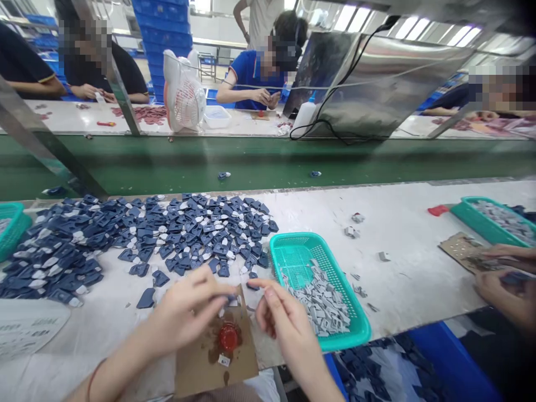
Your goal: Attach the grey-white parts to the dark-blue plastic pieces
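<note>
My left hand [190,307] is over the upper left of a piece of brown cardboard [192,368], its thumb and fingers pinched on a small dark blue part [230,297]. My right hand [282,318] is between the cardboard and a green basket [360,329] of small grey pieces [322,301]. Its thumb and forefinger meet at a small dark blue part [252,282]. A red round cap [228,336] sits on the stained cardboard, with a small grey piece [224,360] just below it. Beyond my hands spreads a pile of dark blue parts [184,223].
A white container [31,329] stands at the left edge, near another green basket [17,226]. A co-worker's hands [505,273] are at the right, beside a third basket [469,215]. A green conveyor belt [268,159] crosses behind; people sit beyond it. A blue bin [448,357] is below.
</note>
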The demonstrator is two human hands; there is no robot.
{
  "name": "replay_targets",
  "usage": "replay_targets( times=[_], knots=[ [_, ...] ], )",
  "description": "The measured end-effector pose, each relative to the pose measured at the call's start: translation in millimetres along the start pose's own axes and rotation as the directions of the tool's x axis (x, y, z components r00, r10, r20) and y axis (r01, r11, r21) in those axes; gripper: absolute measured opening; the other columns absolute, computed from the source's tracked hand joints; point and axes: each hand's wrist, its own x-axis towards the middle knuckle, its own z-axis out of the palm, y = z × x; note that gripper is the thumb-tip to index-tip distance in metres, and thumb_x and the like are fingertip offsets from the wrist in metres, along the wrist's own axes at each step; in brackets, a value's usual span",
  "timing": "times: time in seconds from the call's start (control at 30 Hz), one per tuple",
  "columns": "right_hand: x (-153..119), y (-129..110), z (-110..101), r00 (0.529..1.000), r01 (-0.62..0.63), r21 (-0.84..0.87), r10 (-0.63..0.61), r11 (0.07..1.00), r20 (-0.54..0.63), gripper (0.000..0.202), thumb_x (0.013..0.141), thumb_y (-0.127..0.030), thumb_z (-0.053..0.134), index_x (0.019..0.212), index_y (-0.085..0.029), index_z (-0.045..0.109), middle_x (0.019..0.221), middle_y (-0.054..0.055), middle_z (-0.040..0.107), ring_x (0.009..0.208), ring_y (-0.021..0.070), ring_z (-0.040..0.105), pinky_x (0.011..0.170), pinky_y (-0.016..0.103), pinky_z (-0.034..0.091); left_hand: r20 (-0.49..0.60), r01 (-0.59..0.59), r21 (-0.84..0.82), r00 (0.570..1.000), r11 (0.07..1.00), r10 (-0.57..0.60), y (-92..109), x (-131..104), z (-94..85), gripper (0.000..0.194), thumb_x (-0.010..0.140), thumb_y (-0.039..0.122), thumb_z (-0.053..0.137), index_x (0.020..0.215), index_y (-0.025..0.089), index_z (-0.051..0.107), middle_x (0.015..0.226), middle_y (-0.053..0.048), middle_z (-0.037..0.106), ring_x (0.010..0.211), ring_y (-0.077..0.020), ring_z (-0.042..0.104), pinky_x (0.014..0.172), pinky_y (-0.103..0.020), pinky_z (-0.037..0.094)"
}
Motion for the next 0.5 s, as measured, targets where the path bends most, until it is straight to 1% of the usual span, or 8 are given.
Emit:
replay_targets(
  times=[0.07, 0.1, 0.13, 0.17, 0.23, 0.33, 0.43, 0.5],
  knots=[
    [11, 6, -38, 0.984, 0.056, -0.227, -0.093, 0.972, -0.155, 0.038, 0.094, -0.044, 0.042, 0.114, -0.018, 0.062, 0.064, 0.000, 0.057, 0.056, 0.0155, 0.053, 0.053, 0.027, 0.042, -0.123, 0.082, 0.061, 0.990, 0.995, -0.074, -27, 25, -21.6, 0.022, 0.090, 0.024, 0.053, 0.102, 0.023, 0.071, 0.070, -0.003, 0.057, 0.065, -0.0159, 0.055, 0.058, -0.026, 0.044],
    [16, 10, -58, 0.966, 0.038, -0.358, -0.125, 0.933, -0.224, 0.036, 0.094, -0.042, 0.042, 0.113, -0.018, 0.062, 0.069, 0.002, 0.061, 0.059, 0.0168, 0.055, 0.055, 0.029, 0.043, -0.183, 0.143, 0.103, 0.975, 0.984, -0.123, -43, 38, -33.8, 0.022, 0.089, 0.028, 0.055, 0.100, 0.023, 0.072, 0.069, -0.002, 0.057, 0.063, -0.0164, 0.054, 0.056, -0.026, 0.042],
    [21, 14, -76, 0.952, 0.008, -0.484, -0.155, 0.875, -0.264, 0.034, 0.093, -0.039, 0.043, 0.110, -0.019, 0.064, 0.077, 0.004, 0.065, 0.064, 0.0185, 0.059, 0.058, 0.031, 0.045, -0.239, 0.220, 0.159, 0.954, 0.962, -0.179, -61, 53, -45.9, 0.022, 0.087, 0.032, 0.056, 0.097, 0.022, 0.072, 0.070, -0.003, 0.058, 0.065, -0.0175, 0.055, 0.058, -0.028, 0.044],
    [25, 18, -93, 0.939, 0.000, -0.586, -0.202, 0.811, -0.279, 0.031, 0.091, -0.035, 0.043, 0.106, -0.019, 0.065, 0.086, 0.007, 0.069, 0.072, 0.0209, 0.062, 0.065, 0.033, 0.048, -0.297, 0.310, 0.199, 0.923, 0.930, -0.244, -80, 68, -57.5, 0.023, 0.086, 0.032, 0.056, 0.097, 0.021, 0.072, 0.077, -0.003, 0.062, 0.071, -0.0186, 0.058, 0.064, -0.029, 0.046],
    [34, 26, -117, 0.936, 0.018, -0.738, -0.272, 0.674, -0.225, 0.027, 0.089, -0.028, 0.043, 0.100, -0.019, 0.066, 0.098, 0.010, 0.070, 0.090, 0.0253, 0.064, 0.077, 0.038, 0.050, -0.387, 0.462, 0.212, 0.849, 0.861, -0.360, -116, 96, -77.0, 0.022, 0.084, 0.029, 0.056, 0.095, 0.019, 0.072, 0.087, -0.003, 0.065, 0.073, -0.0177, 0.062, 0.071, -0.029, 0.049],
    [44, 33, -130, 0.959, 0.032, -0.863, -0.260, 0.505, -0.117, 0.026, 0.088, -0.020, 0.042, 0.098, -0.017, 0.066, 0.102, 0.012, 0.070, 0.101, 0.0281, 0.063, 0.084, 0.040, 0.050, -0.436, 0.530, 0.210, 0.803, 0.822, -0.406, -160, 128, -95.7, 0.019, 0.083, 0.028, 0.057, 0.087, 0.018, 0.072, 0.074, 0.002, 0.065, 0.078, -0.0178, 0.064, 0.076, -0.026, 0.049],
    [50, 32, -127, 0.970, -0.010, -0.934, -0.222, 0.358, -0.096, 0.029, 0.090, -0.014, 0.040, 0.106, -0.015, 0.064, 0.110, 0.013, 0.067, 0.101, 0.0273, 0.063, 0.080, 0.037, 0.051, -0.421, 0.551, 0.171, 0.790, 0.816, -0.445, -190, 145, -105.5, 0.014, 0.080, 0.027, 0.060, 0.075, 0.019, 0.071, 0.052, 0.008, 0.056, 0.085, -0.0157, 0.066, 0.075, -0.018, 0.046],
    [53, 31, -123, 0.975, -0.046, -0.962, -0.195, 0.271, -0.102, 0.030, 0.090, -0.010, 0.039, 0.108, -0.014, 0.063, 0.109, 0.014, 0.067, 0.098, 0.0269, 0.064, 0.076, 0.035, 0.050, -0.392, 0.547, 0.123, 0.793, 0.828, -0.466, -204, 150, -110.2, 0.012, 0.077, 0.022, 0.061, 0.068, 0.019, 0.069, 0.044, 0.010, 0.051, 0.095, -0.0145, 0.066, 0.079, -0.015, 0.044]
  ],
)
